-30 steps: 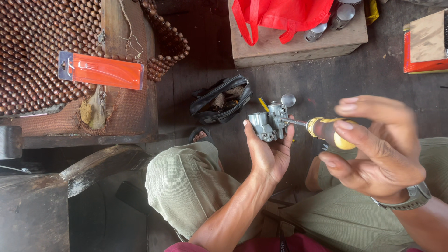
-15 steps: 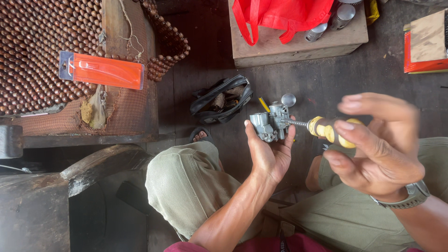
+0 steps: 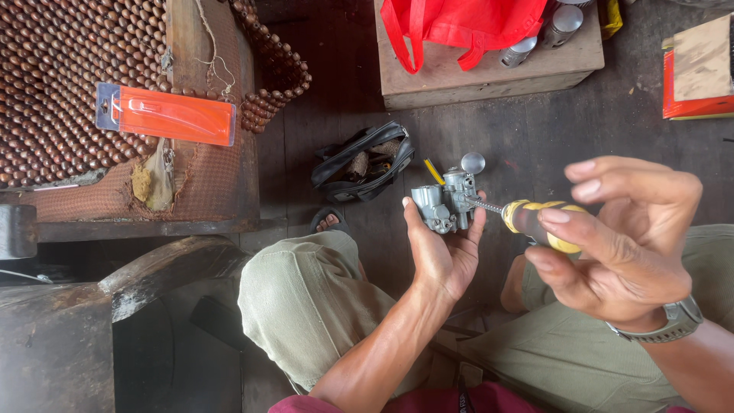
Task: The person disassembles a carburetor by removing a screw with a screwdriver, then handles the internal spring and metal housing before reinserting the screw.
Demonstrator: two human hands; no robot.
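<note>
I've got the grey metal carburettor (image 3: 446,200) up over my knees, cupped in my left hand (image 3: 441,256), with the screwdriver (image 3: 527,218) coming in from its right side, tip against the body. Open air all around it; the dark wooden floor lies below, the black pouch (image 3: 364,162) just beyond, the wooden box (image 3: 489,73) farther off. Left fingers curl closed around the carburettor. Right hand (image 3: 623,245) is clenched on the yellow-and-black handle, thumb on top.
</note>
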